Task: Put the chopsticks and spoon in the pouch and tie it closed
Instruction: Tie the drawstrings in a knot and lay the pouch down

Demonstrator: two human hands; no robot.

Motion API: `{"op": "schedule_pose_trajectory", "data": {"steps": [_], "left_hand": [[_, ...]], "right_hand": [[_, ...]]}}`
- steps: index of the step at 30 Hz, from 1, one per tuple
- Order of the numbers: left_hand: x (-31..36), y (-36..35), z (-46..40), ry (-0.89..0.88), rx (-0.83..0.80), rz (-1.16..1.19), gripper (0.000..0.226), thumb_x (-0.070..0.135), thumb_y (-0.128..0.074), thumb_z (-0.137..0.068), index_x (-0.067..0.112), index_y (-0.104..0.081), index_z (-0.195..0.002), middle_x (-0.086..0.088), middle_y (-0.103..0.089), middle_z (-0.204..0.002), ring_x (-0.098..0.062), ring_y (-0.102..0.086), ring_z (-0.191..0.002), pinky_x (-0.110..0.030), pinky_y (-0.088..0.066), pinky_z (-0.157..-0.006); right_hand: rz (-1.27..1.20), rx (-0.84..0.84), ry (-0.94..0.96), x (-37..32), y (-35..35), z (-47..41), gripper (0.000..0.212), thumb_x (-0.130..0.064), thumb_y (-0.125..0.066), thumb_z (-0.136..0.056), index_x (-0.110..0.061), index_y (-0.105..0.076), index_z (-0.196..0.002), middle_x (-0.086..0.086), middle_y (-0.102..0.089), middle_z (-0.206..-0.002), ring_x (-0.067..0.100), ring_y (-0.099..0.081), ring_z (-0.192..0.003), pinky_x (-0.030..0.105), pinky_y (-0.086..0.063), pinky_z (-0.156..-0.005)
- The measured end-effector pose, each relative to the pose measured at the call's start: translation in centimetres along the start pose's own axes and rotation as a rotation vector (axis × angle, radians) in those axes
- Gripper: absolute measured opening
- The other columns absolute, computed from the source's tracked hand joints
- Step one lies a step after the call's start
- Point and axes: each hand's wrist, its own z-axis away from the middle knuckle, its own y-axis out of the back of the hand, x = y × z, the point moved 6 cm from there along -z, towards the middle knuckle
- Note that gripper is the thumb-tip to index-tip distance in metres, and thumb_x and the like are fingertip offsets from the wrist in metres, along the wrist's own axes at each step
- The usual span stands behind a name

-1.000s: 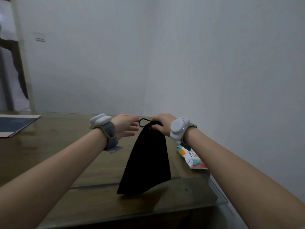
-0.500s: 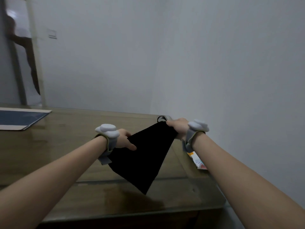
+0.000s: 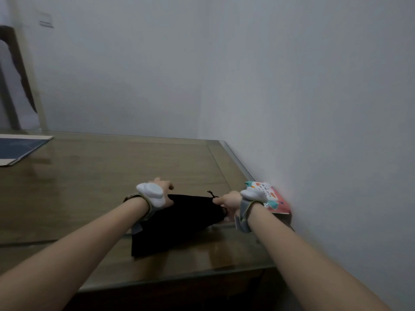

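Pouch [image 3: 179,223] flat on table [image 3: 89,176], left fingers hidden behind wristband [image 3: 151,195].

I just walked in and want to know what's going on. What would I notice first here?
First, the black pouch lying flat on the brown table, near its front edge. The left hand rests on its far left side, while the right hand pinches its drawstring end on the right. Behind that right wrist, a colourful packet lies against the wall.
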Motion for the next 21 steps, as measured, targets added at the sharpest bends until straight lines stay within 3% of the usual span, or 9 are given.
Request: {"op": "schedule_pose_trajectory", "data": {"steps": [3,6,9,11,14,18,19,21], "left_hand": [[0.8,-1.4,-0.4,-0.113,-0.038,0.099,0.064,0.047,-0.059,-0.079,0.030,-0.039,-0.137,-0.006,-0.041,-0.140,-0.026,-0.049,-0.122,-0.038,-0.042,-0.101],[1.2,-3.2,-0.4,-0.161,-0.175,0.107,0.080,0.052,-0.064,-0.072,0.033,-0.030,-0.142,-0.002,-0.038,-0.142,-0.025,-0.045,-0.126,-0.037,-0.043,-0.100],[1.2,-4.6,-0.5,-0.177,-0.230,0.045,0.088,0.049,-0.067,-0.072,0.034,-0.021,-0.146,-0.002,-0.031,-0.148,-0.026,-0.038,-0.132,-0.039,-0.040,-0.105],[1.4,-5.2,-0.4,-0.197,-0.247,0.012,0.089,0.046,-0.067,-0.074,0.032,-0.018,-0.147,-0.001,-0.027,-0.152,-0.025,-0.035,-0.136,-0.038,-0.037,-0.107],[1.5,-5.5,-0.4,-0.215,-0.248,-0.051,0.089,0.049,-0.065,-0.074,0.033,-0.016,-0.147,-0.001,-0.023,-0.155,-0.024,-0.030,-0.140,-0.040,-0.032,-0.112],[1.3,-5.8,-0.5,-0.236,-0.241,-0.055,0.089,0.047,-0.067,-0.073,0.033,-0.019,-0.147,0.000,-0.026,-0.154,-0.023,-0.028,-0.140,-0.042,-0.029,-0.113],[1.2,-6.0,-0.5,-0.245,-0.244,-0.043,0.089,0.046,-0.068,-0.073,0.033,-0.020,-0.147,0.000,-0.027,-0.154,-0.023,-0.028,-0.140,-0.041,-0.028,-0.113],[0.8,-6.3,-0.6,-0.240,-0.262,-0.008,0.090,0.046,-0.069,-0.072,0.035,-0.020,-0.146,0.000,-0.025,-0.154,-0.024,-0.026,-0.140,-0.042,-0.028,-0.114]], "right_hand": [[0.315,0.117,0.166,-0.2,1.3,-0.2,0.024,-0.027,-0.065,-0.082,-0.008,-0.051,-0.079,0.004,-0.059,-0.064,0.023,-0.058,-0.067,0.037,-0.048,-0.065],[0.603,0.256,0.454,-1.8,3.0,0.4,0.019,-0.026,-0.069,-0.078,-0.014,-0.064,-0.092,-0.003,-0.060,-0.077,0.015,-0.057,-0.076,0.026,-0.047,-0.071],[0.516,0.167,0.600,-2.4,3.2,1.1,0.009,-0.014,-0.073,-0.075,-0.013,-0.076,-0.084,-0.008,-0.066,-0.067,0.008,-0.061,-0.068,0.016,-0.050,-0.068],[0.525,0.074,0.603,-2.3,2.6,0.8,0.013,-0.011,-0.074,-0.074,-0.014,-0.078,-0.086,-0.009,-0.067,-0.064,0.003,-0.060,-0.063,0.011,-0.049,-0.064],[0.569,-0.012,0.569,-1.9,1.8,-0.2,0.023,-0.011,-0.072,-0.075,-0.020,-0.076,-0.096,-0.003,-0.067,-0.074,0.007,-0.060,-0.070,0.020,-0.051,-0.073],[0.611,-0.114,0.462,-0.6,0.8,-1.8,0.038,-0.011,-0.070,-0.077,-0.022,-0.070,-0.113,-0.024,-0.064,-0.056,-0.008,-0.061,-0.059,0.004,-0.044,-0.061],[0.628,-0.141,0.426,-0.1,0.6,-2.0,0.039,-0.012,-0.069,-0.078,-0.023,-0.068,-0.116,-0.028,-0.065,-0.058,-0.009,-0.062,-0.064,0.006,-0.047,-0.068],[0.637,-0.197,0.351,0.9,0.4,-2.4,0.040,-0.018,-0.067,-0.081,-0.027,-0.065,-0.120,-0.024,-0.070,-0.084,0.002,-0.065,-0.090,0.022,-0.049,-0.092]]}}
